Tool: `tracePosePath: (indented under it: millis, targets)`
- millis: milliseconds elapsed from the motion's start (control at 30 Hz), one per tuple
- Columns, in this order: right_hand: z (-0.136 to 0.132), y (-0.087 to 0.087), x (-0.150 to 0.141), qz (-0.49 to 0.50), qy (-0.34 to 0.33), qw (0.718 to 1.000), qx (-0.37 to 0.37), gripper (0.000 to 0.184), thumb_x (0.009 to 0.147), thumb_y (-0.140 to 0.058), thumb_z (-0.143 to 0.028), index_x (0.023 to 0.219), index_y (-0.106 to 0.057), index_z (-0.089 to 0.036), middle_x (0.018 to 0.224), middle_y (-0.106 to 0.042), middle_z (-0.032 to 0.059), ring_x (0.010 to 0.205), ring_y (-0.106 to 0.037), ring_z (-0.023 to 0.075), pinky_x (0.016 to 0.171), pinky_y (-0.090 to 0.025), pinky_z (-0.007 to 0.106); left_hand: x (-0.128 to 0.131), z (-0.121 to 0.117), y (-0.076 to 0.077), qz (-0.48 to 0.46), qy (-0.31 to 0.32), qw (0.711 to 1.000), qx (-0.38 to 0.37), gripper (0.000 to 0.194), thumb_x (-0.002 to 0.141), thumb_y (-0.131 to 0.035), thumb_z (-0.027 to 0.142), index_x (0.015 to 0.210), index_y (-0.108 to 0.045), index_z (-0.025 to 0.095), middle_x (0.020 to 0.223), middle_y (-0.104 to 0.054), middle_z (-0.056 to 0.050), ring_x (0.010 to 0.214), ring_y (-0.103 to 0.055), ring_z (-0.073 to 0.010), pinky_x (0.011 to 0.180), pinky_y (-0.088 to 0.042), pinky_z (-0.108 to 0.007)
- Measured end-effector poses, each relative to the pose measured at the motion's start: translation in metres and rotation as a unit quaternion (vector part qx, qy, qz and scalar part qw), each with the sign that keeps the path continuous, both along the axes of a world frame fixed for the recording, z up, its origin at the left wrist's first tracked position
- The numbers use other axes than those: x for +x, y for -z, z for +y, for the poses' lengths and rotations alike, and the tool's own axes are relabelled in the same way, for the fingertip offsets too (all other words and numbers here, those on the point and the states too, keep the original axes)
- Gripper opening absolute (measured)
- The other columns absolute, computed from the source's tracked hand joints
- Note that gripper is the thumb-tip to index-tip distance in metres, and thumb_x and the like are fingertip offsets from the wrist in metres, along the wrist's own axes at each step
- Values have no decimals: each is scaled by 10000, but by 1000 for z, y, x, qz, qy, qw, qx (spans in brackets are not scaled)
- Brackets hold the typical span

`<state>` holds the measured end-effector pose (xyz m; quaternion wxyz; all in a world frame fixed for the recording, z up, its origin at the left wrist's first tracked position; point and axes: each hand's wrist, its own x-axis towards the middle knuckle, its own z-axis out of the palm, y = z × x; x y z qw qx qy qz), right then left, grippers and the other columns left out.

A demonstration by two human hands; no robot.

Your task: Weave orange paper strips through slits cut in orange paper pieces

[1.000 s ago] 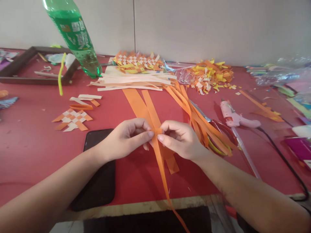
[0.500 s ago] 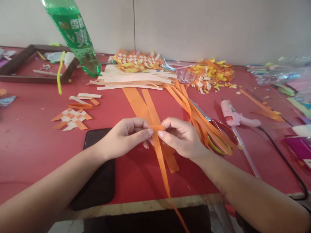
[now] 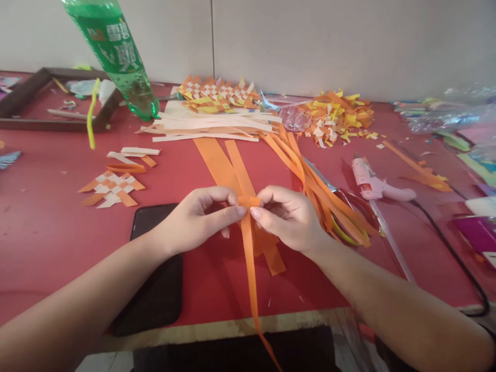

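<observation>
An orange paper strip (image 3: pixel 250 268) is folded at its top between my two hands, and its long tail hangs down past the table's front edge. My left hand (image 3: pixel 211 214) pinches the fold from the left with thumb and forefinger. From the right, my right hand (image 3: pixel 281 214) pinches the same fold, thumb tip close to the other thumb. Behind and below them, flat orange strips (image 3: pixel 217 163) lie on the red table. A dark phone (image 3: pixel 155 279) lies under my left forearm. Left of it sits a woven orange-and-white paper fish (image 3: pixel 112 188).
A green bottle (image 3: pixel 116 57) stands at back left beside a brown frame (image 3: pixel 42 125). White strips (image 3: pixel 217 126), woven pieces (image 3: pixel 217 95) and paper scraps (image 3: pixel 341 116) lie at the back. Scissors (image 3: pixel 344 240) under orange strips and a pink glue gun (image 3: pixel 374 181) lie right.
The hanging tail of the orange strip has swung to the left and hangs straighter. Both hands keep their pinch at nearly the same spot.
</observation>
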<state>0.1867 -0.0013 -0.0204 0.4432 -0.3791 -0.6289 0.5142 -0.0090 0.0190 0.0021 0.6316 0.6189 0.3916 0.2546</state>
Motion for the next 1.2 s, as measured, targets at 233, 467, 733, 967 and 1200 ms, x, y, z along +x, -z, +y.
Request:
tracePosePath:
  millis: [233, 467, 733, 967, 1200]
  targets:
    - [-2, 2, 1, -27, 16, 999, 40, 198, 865, -655, -233, 723, -527, -180, 643, -485, -40, 532, -415, 64, 464, -342, 201, 2, 1, -1, 2, -7, 1000, -18, 230, 845, -675, 306, 687, -595, 160, 574, -565, 54, 523, -550, -72, 565, -435, -194]
    - [-5, 0, 1, -85, 40, 992, 81, 195, 865, -638, -256, 712, -541, -188, 639, -522, -22, 543, -440, 89, 483, -361, 233, 2, 0, -1, 1, -10, 1000, 0, 225, 840, -665, 286, 663, -605, 161, 590, -577, 34, 582, -561, -97, 614, -450, -216]
    - [-7, -1, 0, -49, 45, 996, 58, 182, 873, -643, -247, 731, -548, -186, 649, -493, -30, 533, -412, 74, 466, -339, 226, 0, 1, 3, -6, -21, 1000, -20, 230, 860, -653, 330, 716, -603, 157, 636, -570, 30, 609, -521, -90, 625, -417, -218]
    - [-3, -2, 0, 21, 4, 1000, -5, 173, 866, -652, -230, 734, -552, -181, 645, -507, -35, 529, -424, 71, 465, -339, 223, -2, 0, 3, 10, 13, 1000, 12, 244, 867, -654, 351, 744, -610, 145, 684, -513, 27, 661, -451, -100, 631, -379, -236]
    - [-2, -3, 0, 33, -31, 999, 11, 195, 874, -628, -175, 699, -541, -167, 619, -470, -45, 526, -395, 60, 472, -318, 214, -2, 0, 5, -14, -5, 1000, -20, 230, 853, -659, 349, 758, -608, 146, 699, -541, 15, 653, -468, -110, 618, -370, -248]
